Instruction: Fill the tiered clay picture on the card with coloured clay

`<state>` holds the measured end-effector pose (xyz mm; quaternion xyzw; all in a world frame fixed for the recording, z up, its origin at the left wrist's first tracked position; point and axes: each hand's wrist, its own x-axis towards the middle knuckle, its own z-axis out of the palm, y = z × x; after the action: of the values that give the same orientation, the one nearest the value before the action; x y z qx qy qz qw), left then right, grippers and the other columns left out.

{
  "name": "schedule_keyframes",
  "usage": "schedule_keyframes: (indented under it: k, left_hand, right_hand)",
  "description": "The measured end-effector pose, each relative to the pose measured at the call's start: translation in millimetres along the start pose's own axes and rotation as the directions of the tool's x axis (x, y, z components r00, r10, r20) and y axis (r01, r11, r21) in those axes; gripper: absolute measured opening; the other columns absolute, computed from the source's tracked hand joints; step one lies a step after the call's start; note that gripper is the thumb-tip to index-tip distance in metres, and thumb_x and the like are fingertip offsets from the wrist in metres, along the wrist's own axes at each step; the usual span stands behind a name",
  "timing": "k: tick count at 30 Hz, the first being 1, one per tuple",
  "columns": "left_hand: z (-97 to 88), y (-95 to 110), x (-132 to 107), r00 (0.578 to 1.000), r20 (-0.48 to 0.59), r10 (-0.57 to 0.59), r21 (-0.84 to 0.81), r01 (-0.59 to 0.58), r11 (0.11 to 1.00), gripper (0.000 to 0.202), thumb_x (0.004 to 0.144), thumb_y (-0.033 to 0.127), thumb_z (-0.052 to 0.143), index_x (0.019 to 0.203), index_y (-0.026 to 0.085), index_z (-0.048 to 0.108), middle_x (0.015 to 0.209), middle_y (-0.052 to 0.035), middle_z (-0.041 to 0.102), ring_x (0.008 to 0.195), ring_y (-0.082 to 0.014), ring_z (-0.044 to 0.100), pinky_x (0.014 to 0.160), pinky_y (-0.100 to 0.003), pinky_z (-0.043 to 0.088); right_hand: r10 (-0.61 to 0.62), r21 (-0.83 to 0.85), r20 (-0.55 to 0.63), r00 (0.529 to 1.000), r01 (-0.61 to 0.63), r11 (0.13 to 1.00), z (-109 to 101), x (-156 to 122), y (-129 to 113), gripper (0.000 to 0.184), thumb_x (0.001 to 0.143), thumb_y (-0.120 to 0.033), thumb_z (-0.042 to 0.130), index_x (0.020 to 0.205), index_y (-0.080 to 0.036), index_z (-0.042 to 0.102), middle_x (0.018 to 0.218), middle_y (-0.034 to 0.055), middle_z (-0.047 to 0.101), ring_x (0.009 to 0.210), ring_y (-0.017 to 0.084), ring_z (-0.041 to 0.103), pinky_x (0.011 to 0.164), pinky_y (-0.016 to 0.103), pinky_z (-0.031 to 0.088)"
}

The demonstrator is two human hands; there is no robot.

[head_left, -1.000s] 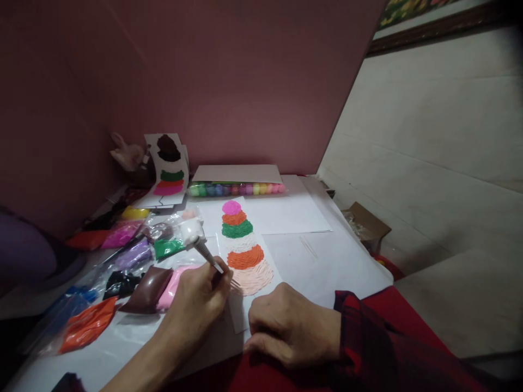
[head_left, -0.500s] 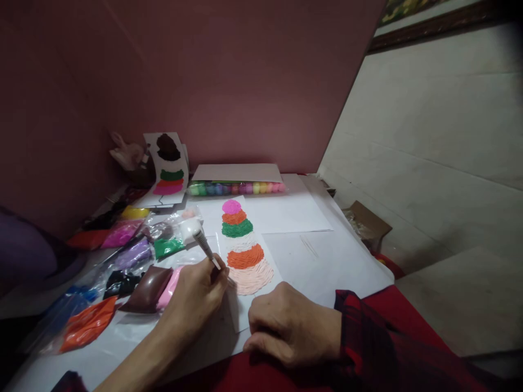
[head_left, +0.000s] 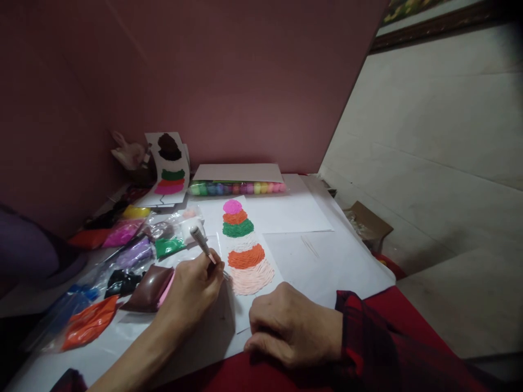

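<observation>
My left hand [head_left: 200, 283] pinches a slim craft knife [head_left: 200, 239] with a ribbed grey handle that leans up to the left. Its thin tip is near the left edge of the lowest pale-peach clay band [head_left: 253, 277]. The clay sits on a narrow white card [head_left: 242, 322], stacked in textured bands: a magenta round [head_left: 232, 207] on top, then orange, green [head_left: 238, 228], white, orange [head_left: 246, 256] and peach. Curled with its fingers tucked under, my right hand [head_left: 292, 324] rests over the card's lower right edge; nothing shows in it.
Bags of coloured clay lie on the left, among them a brown bag [head_left: 149, 288] and an orange one [head_left: 90, 322]. A banded clay picture [head_left: 171, 163] leans at the back, beside a pack of coloured balls [head_left: 241, 188]. A cardboard box [head_left: 370, 220] stands right of the table.
My left hand has shifted slightly left and down with the craft knife, its tip drawing a little away from the peach band. My right hand stays in place.
</observation>
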<state>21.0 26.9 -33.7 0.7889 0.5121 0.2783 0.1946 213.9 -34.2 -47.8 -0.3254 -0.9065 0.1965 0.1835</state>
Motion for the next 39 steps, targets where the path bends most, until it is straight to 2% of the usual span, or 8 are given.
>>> schedule_keyframes:
  k: [4,7,14,19,27,32,39]
  left_hand:
    - [-2.6,-1,1,0.996,-0.077,0.047,0.008,-0.046,0.999,0.015,0.078,0.027,0.045,0.065,0.019,0.049,0.051,0.0017,0.051,0.046,-0.0135,0.047,0.047,-0.025,0.033]
    - [-3.2,2,-2,0.994,-0.093,0.049,-0.025,-0.051,0.998,0.016,0.080,0.028,0.045,0.067,0.020,0.048,0.049,0.0035,0.048,0.045,-0.0133,0.047,0.047,-0.024,0.034]
    - [7.0,10,-9,0.996,0.070,-0.049,-0.182,0.061,0.982,0.018,0.081,0.028,0.047,0.066,0.020,0.048,0.049,0.0053,0.046,0.046,-0.0120,0.045,0.047,-0.023,0.033]
    - [11.1,8,-9,0.989,0.128,-0.077,-0.232,0.106,0.967,0.019,0.083,0.030,0.046,0.068,0.020,0.049,0.055,0.0038,0.051,0.051,-0.0130,0.048,0.049,-0.024,0.034]
    - [7.9,11,-9,0.986,0.150,-0.077,-0.177,0.103,0.979,0.019,0.083,0.028,0.044,0.066,0.020,0.048,0.055,0.0034,0.052,0.052,-0.0138,0.050,0.051,-0.025,0.035]
    - [6.7,9,-4,0.986,0.131,-0.105,-0.162,0.126,0.979,0.016,0.081,0.026,0.046,0.066,0.020,0.048,0.052,0.0035,0.052,0.051,-0.0148,0.051,0.050,-0.025,0.035]
    - [4.2,7,-2,0.993,0.076,-0.090,-0.064,0.095,0.993,0.014,0.080,0.022,0.045,0.066,0.020,0.048,0.056,0.0020,0.054,0.054,-0.0153,0.050,0.053,-0.026,0.035]
  right_hand:
    - [-0.008,-0.002,-0.006,1.000,0.008,1.000,0,1,1,0.023,0.087,-0.034,0.055,0.075,-0.014,0.060,0.066,0.0010,0.063,0.058,0.010,0.053,0.052,0.020,0.036]
    - [-0.009,-0.020,-0.003,1.000,0.009,1.000,0,0,1,0.023,0.087,-0.033,0.055,0.075,-0.015,0.060,0.067,0.0007,0.063,0.058,0.010,0.053,0.052,0.021,0.036]
    - [-0.018,-0.044,-0.003,1.000,0.018,0.999,-1,0,-1,0.023,0.087,-0.033,0.053,0.074,-0.014,0.058,0.067,0.0006,0.062,0.057,0.010,0.051,0.052,0.021,0.035]
    - [-0.020,-0.063,0.004,1.000,0.020,0.998,-2,1,-1,0.023,0.087,-0.032,0.054,0.074,-0.014,0.057,0.068,0.0008,0.062,0.057,0.010,0.051,0.052,0.021,0.035]
    - [-0.012,-0.060,0.023,1.000,0.013,0.998,-1,0,0,0.026,0.089,-0.035,0.050,0.076,-0.014,0.059,0.069,0.0014,0.063,0.058,0.011,0.053,0.053,0.021,0.037]
    - [-0.010,-0.056,0.026,1.000,0.011,0.998,-1,0,0,0.025,0.089,-0.034,0.052,0.076,-0.014,0.060,0.068,0.0016,0.063,0.059,0.011,0.053,0.053,0.021,0.036]
    - [-0.004,-0.035,-0.001,1.000,0.004,0.999,1,0,-1,0.022,0.087,-0.033,0.055,0.075,-0.014,0.060,0.067,0.0011,0.063,0.058,0.011,0.053,0.052,0.021,0.036]
